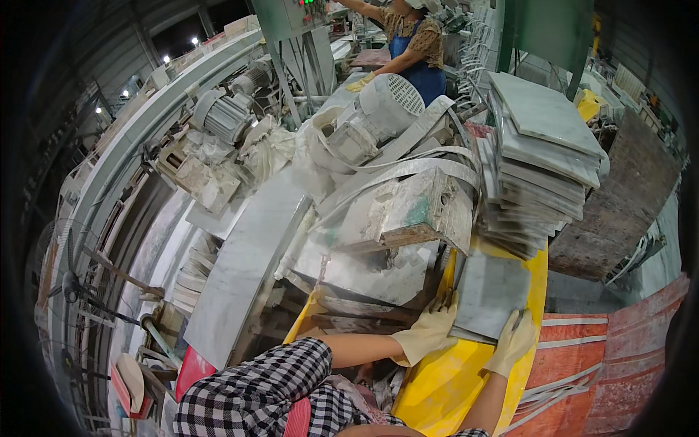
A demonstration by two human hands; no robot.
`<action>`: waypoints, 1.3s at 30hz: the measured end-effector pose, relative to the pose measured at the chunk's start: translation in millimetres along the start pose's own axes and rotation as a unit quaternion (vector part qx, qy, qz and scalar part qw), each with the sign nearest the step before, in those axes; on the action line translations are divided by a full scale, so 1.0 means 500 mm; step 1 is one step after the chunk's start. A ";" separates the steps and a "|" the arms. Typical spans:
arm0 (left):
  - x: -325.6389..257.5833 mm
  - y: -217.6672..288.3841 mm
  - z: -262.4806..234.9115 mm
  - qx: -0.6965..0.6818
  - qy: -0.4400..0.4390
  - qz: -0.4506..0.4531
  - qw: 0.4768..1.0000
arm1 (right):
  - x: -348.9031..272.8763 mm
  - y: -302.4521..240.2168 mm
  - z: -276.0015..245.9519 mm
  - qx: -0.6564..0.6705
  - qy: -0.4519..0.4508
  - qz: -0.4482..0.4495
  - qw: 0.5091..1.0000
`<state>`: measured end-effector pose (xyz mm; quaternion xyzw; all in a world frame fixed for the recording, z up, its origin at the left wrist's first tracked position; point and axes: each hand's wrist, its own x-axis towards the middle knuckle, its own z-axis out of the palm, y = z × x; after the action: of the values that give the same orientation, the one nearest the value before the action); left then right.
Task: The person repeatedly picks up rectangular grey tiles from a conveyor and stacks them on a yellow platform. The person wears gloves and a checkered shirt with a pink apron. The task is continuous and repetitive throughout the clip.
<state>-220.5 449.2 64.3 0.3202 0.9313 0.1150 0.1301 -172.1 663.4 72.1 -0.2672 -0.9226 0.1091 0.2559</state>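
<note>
A grey tile (494,293), near side of a tile stack (540,169), is gripped between left hand (431,331) and right hand (512,342).

Stone workshop, dusty electric motor (223,116), stack of pale slabs (542,156), green control box (282,20)

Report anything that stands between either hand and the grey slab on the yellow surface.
Nothing visible does: the left hand is at the left edge of the grey slab, the right hand at its lower right corner.
</note>
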 end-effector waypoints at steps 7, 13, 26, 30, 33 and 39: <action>-0.006 0.002 0.026 -0.043 0.033 -0.018 0.998 | -0.048 0.029 0.022 0.038 -0.025 0.045 0.998; 0.006 0.006 0.034 -0.131 -0.022 -0.013 0.991 | -0.047 0.040 0.041 0.075 0.013 0.031 0.997; -0.007 -0.013 0.043 -0.128 0.005 0.016 0.992 | -0.041 0.041 0.043 0.080 0.022 0.009 0.997; -0.015 -0.015 0.021 -0.122 -0.010 0.012 0.992 | -0.043 0.044 0.037 0.069 0.003 0.020 0.997; -0.041 -0.033 0.007 -0.061 0.087 0.062 0.992 | -0.043 0.030 0.009 0.108 -0.020 0.043 0.993; -0.196 -0.157 -0.055 -0.237 0.103 0.298 0.919 | -0.087 -0.090 -0.103 0.103 0.037 -0.150 0.982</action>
<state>-199.0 323.8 83.4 0.5294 0.7465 0.3978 0.0653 -133.0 605.5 112.7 -0.1014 -0.9259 0.1542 0.3297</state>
